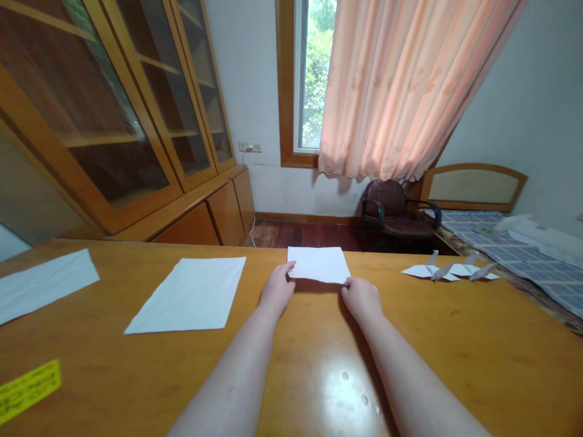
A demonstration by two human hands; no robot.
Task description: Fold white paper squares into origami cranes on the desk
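A white sheet of paper (317, 264) is held between my two hands near the far edge of the wooden table (310, 352). My left hand (279, 288) pinches its left side, thumb on top. At its near right corner, my right hand (362, 296) grips the paper with bent fingers. The near edge of the sheet is slightly raised and casts a shadow on the tabletop. Left of my left hand lies a larger white sheet (189, 295), flat on the table. Two folded white paper figures (449, 271) stand to the right of my right hand.
Another white sheet (48, 284) lies at the far left, with a yellow label (30, 388) nearer me. Beyond the table are a glass-fronted cabinet (177, 200), a brown office chair (394, 209), a pink curtain (396, 91) and a bed (487, 230).
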